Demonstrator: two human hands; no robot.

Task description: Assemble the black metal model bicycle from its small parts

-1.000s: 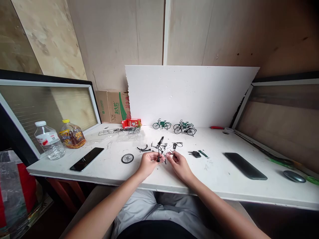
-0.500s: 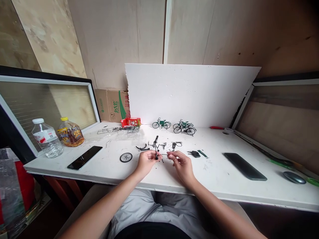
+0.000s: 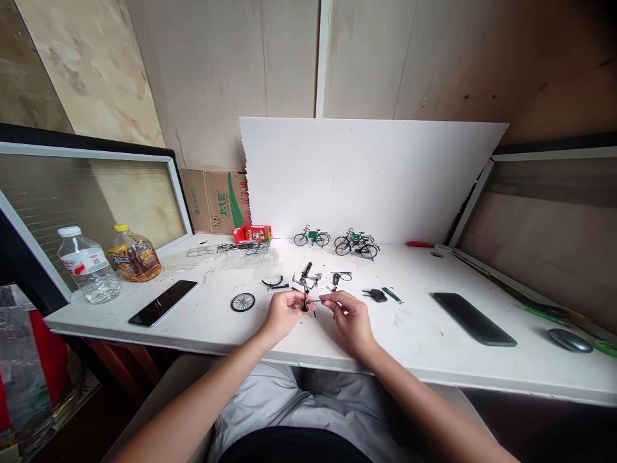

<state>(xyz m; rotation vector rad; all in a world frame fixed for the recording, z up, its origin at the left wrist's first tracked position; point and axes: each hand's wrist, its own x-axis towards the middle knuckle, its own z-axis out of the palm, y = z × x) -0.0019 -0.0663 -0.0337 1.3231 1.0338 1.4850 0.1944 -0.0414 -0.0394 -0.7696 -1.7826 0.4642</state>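
Observation:
My left hand [image 3: 284, 315] is closed on a small black model bicycle frame [image 3: 305, 303], held just above the white table. Between the fingertips of my right hand [image 3: 354, 321] is a thin rod [image 3: 315, 301]. Its far end meets the frame near my left fingertips; the exact contact is too small to make out. A loose spoked wheel [image 3: 243, 302] lies left of my hands. Curved black mudguard-like pieces [image 3: 273, 283] sit just beyond my left hand. Black and green small parts [image 3: 378, 295] rest to the right.
Assembled miniature bicycles [image 3: 312, 237] stand along the back by a white foam board [image 3: 376, 173]. Thin black part frames [image 3: 226, 248] and a red packet [image 3: 258, 233] lie back left. Two bottles [image 3: 89, 270] and a phone [image 3: 164, 303] are at left; a dark slab [image 3: 475, 319] and a mouse [image 3: 569, 341] at right.
The frame in my left hand has tilted slightly and shifted a little to the right. My right hand has moved slightly left, bringing the rod against the frame.

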